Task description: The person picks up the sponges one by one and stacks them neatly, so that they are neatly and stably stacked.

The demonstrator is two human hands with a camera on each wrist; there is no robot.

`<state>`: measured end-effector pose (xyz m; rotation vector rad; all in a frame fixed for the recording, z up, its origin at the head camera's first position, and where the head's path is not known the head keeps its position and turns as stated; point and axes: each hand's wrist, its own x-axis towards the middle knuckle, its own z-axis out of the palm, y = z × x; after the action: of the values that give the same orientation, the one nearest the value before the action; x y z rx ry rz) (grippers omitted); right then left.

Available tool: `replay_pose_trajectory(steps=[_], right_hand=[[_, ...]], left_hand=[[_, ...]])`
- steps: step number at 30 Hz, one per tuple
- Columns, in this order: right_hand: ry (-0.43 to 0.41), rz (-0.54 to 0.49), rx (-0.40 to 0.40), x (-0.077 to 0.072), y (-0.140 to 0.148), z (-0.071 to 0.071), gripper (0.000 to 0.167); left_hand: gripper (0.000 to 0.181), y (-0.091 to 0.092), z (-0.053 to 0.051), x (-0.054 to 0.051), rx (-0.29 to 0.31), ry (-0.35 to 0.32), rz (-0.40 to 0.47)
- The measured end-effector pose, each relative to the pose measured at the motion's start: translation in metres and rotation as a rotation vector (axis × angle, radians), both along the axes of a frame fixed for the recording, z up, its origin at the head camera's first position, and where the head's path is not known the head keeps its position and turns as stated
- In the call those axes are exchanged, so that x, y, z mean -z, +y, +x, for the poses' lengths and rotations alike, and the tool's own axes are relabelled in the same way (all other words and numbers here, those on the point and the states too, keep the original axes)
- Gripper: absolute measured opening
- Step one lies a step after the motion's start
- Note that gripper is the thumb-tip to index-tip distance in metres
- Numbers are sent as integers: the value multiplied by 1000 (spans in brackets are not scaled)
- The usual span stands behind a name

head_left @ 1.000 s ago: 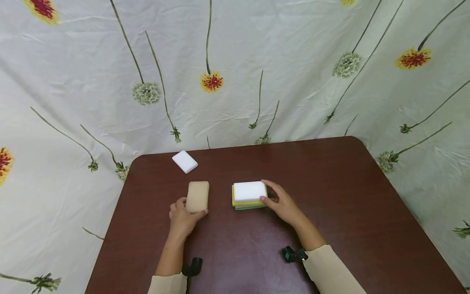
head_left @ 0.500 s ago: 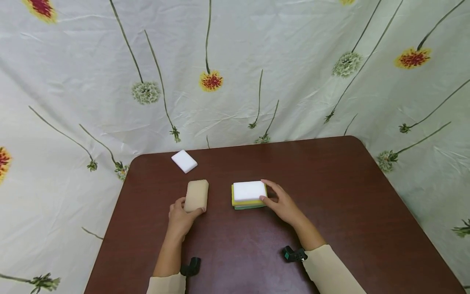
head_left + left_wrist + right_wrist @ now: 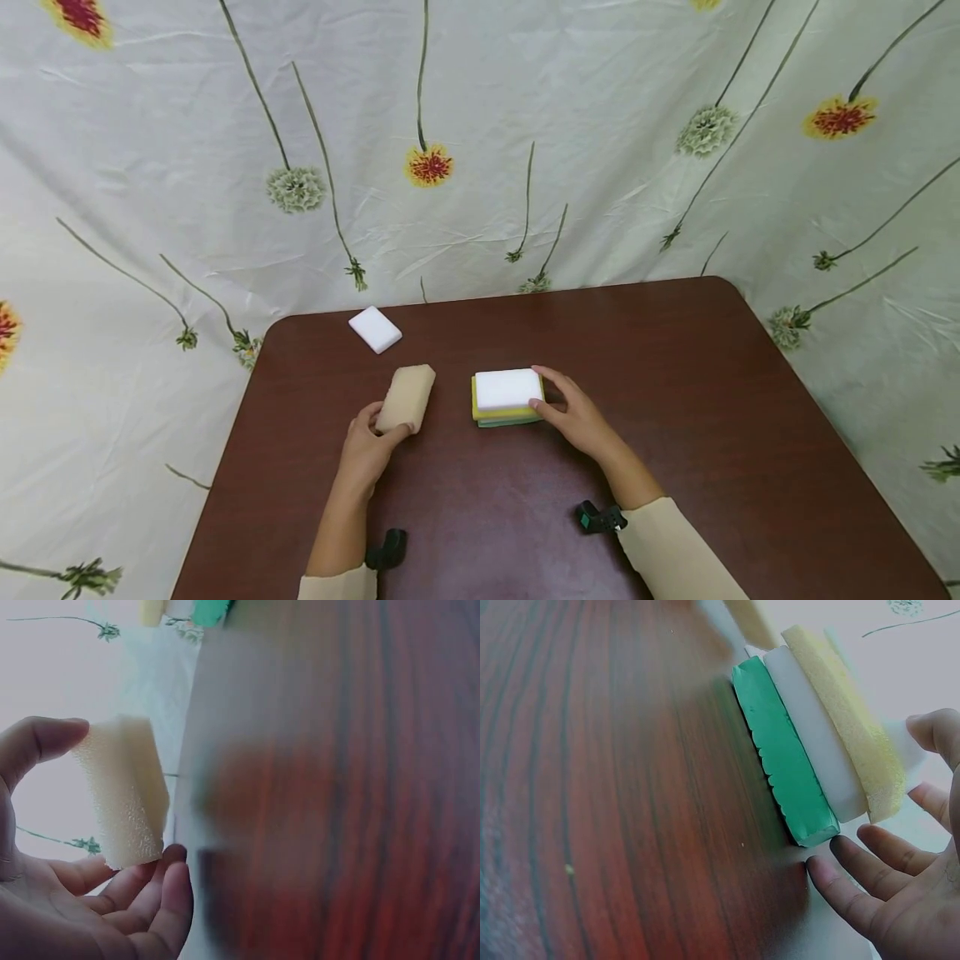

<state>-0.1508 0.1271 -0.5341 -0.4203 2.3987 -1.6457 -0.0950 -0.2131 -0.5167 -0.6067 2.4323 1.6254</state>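
Note:
A beige sponge block (image 3: 407, 398) is pinched between the thumb and fingers of my left hand (image 3: 365, 451); in the left wrist view that block (image 3: 124, 791) is tilted and clear of the table. Right of it stands a stack with a white block (image 3: 509, 389) on top and a yellow one (image 3: 501, 413) beneath. Lower in the stack, the right wrist view shows a green block (image 3: 784, 750) on the table and a white block (image 3: 814, 731) over it. My right hand (image 3: 583, 423) holds the stack's right end, its thumb and index finger at the top white block.
A lone white block (image 3: 375, 330) lies near the back left edge of the brown table (image 3: 675, 375). Behind the table hangs a pale flowered cloth (image 3: 480, 100). A dark device (image 3: 387, 549) is on the left wrist, another (image 3: 600, 517) on the right.
The beige block has tilted and turned clockwise in my left hand, its far end shifting to the right. My right hand and the stack have stayed in place.

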Motion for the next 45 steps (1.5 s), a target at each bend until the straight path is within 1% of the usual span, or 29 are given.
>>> replay_pose_trajectory(steps=[3,9,13,20,21,23,27,28,34,39,42,45], right_hand=[[-3,-19,-6,0,0,-1,56],[0,-23,-10,-2,0,-2,57],[5,-28,-12,-1,0,-2,57],[9,-46,-18,-2,0,-1,58],[5,-41,-21,-4,0,-1,58],[0,-32,-27,-14,-1,3,58],[-10,-19,-30,-35,-3,11,57],[-9,-21,-29,-38,-3,12,57],[-7,-26,-18,-38,-4,13,57],[4,-23,-13,-39,-5,14,57],[8,-14,-11,-39,-5,15,57],[9,-9,-12,-38,-5,15,57]], left_hand=[[82,2,-1,-4,-5,21,58],[75,8,-4,-14,-15,105,176],[70,13,-5,-18,-19,148,264],[72,24,-7,-23,13,219,390],[72,25,-7,-23,18,226,408],[72,27,-8,-24,24,238,435],[72,32,-11,-24,31,264,478],[73,34,-11,-25,33,270,486],[76,42,-15,-28,69,270,515],[74,49,-18,-28,116,300,545],[71,52,-20,-28,127,305,563],[71,55,-22,-27,132,291,572]])
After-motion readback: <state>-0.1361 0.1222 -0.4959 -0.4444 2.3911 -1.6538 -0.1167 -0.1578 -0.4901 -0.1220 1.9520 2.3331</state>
